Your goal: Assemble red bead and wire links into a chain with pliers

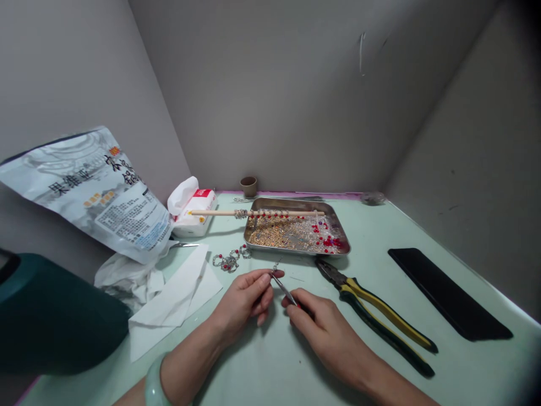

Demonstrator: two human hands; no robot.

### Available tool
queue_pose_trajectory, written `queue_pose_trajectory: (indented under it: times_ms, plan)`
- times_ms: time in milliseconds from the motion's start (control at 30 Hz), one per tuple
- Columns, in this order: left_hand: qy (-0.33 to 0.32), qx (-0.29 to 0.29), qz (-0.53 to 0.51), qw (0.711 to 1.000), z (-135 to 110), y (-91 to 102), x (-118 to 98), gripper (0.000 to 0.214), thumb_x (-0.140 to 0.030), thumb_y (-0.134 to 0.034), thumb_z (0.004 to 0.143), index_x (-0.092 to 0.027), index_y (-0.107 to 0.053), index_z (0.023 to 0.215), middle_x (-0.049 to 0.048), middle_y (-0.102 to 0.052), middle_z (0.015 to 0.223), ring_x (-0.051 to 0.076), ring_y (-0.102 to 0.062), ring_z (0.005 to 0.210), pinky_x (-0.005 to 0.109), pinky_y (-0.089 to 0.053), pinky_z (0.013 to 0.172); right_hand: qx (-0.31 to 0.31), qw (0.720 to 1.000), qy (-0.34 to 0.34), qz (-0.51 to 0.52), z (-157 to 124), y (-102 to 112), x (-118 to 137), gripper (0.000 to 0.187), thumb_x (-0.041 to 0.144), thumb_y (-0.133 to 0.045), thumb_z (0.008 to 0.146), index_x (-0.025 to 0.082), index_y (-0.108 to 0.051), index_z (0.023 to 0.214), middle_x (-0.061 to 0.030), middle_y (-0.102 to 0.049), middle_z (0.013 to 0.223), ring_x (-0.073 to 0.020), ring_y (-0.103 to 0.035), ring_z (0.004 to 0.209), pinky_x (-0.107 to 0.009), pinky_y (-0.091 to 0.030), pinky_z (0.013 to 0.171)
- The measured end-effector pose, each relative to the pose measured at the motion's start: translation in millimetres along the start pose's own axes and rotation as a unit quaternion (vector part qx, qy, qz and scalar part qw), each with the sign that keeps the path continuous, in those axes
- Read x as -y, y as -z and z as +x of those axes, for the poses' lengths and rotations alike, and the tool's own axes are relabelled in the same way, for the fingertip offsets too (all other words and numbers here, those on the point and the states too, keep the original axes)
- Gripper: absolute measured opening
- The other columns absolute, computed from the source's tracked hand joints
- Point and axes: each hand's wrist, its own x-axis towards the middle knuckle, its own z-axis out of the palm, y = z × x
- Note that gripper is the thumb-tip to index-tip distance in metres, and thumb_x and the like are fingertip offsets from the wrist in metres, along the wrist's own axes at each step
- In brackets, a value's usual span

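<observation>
Between the thumb and forefinger of my left hand [250, 294] is pinched a small piece of beaded wire [275, 266], its thin end sticking up past the fingertips. My right hand [318, 317] is wrapped round small needle-nose pliers [285, 290]; a bit of red handle shows by the fingers. The tip of these pliers meets the wire at the left fingertips. Just beyond, a loose heap of beaded rings [230, 260] with red and clear beads lies on the table. A metal tray [296, 251] behind the hands holds gold, clear and red beads.
A wooden stick [211, 212] threaded with beaded rings lies across the tray. Large combination pliers [376, 310] and a black flat strip [448, 293] lie right. Left are a tissue pack [196, 217], folded paper [173, 310], a silver pouch [97, 186] and a dark green object [63, 316].
</observation>
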Motion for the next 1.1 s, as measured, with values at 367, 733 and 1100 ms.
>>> queue_pose_trajectory:
  times_ms: [367,733,1100]
  plan:
    - [-0.019,-0.027,0.162,0.986,-1,-0.3,1,0.048,-0.043,-0.050,0.088,-0.009,-0.056,0.122,-0.0071,-0.041,0.049,0.005,-0.033,0.039,0.020,-0.026,0.040,-0.016,0.997,0.040,-0.070,-1,0,-5,0.021,0.025,-0.042,0.093,0.019,-0.045,0.073,0.0006,-0.053,0.071,-0.0141,-0.046,0.065,-0.026,-0.030,0.060]
    - [-0.014,-0.015,0.149,0.989,-1,-1.1,0,0.047,-0.043,-0.048,0.088,-0.010,-0.055,0.120,-0.0074,-0.041,0.049,0.006,-0.034,0.038,0.020,-0.027,0.039,-0.020,0.991,0.063,-0.118,1,0,-13,0.021,0.024,-0.040,0.094,0.019,-0.045,0.074,0.0006,-0.054,0.073,-0.0138,-0.047,0.066,-0.026,-0.030,0.061]
    - [-0.016,-0.021,0.082,0.996,1,-3.0,3,0.042,-0.051,-0.044,0.088,-0.012,-0.057,0.099,-0.0016,-0.055,0.058,0.005,-0.030,0.036,0.021,-0.039,0.038,-0.014,0.995,0.041,-0.094,3,3,-11,0.023,0.025,-0.040,0.093,0.018,-0.048,0.072,0.0009,-0.054,0.068,-0.0133,-0.047,0.063,-0.026,-0.030,0.059]
